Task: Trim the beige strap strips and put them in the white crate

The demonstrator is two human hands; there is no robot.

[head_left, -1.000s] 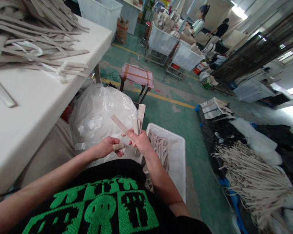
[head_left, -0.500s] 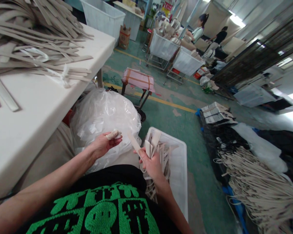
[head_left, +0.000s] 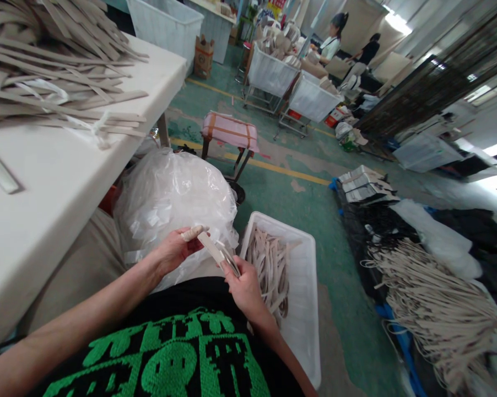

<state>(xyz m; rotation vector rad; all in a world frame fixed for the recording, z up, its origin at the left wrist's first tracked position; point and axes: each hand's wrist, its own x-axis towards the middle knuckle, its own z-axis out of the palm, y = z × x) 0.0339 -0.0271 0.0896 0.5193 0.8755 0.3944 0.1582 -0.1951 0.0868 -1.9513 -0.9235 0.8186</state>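
My right hand point(head_left: 245, 284) is closed around a small bundle of flat beige strips point(head_left: 216, 251), in front of my black shirt with green lettering. The strips slant up to the left. Their far end sits between the thumb and curled fingers of my left hand point(head_left: 180, 247), whose grip there is partly hidden. Pale wrapping covers one digit of that hand. Just beyond my right hand stands a white plastic bin point(head_left: 304, 309) holding many tangled beige strips point(head_left: 269, 264).
At left, a white table point(head_left: 66, 176) carries a heap of beige strips point(head_left: 87, 33). Clear plastic bags point(head_left: 178, 187) bulge beside it. Ahead stands a pink-topped stool point(head_left: 230, 132). More strips point(head_left: 430, 309) lie at right. Two people work farther back near loaded white carts point(head_left: 269, 69).
My right hand has moved left from over the bin, and the strips have swung down towards my left hand. Their end now meets its fingers. The view has shifted slightly.
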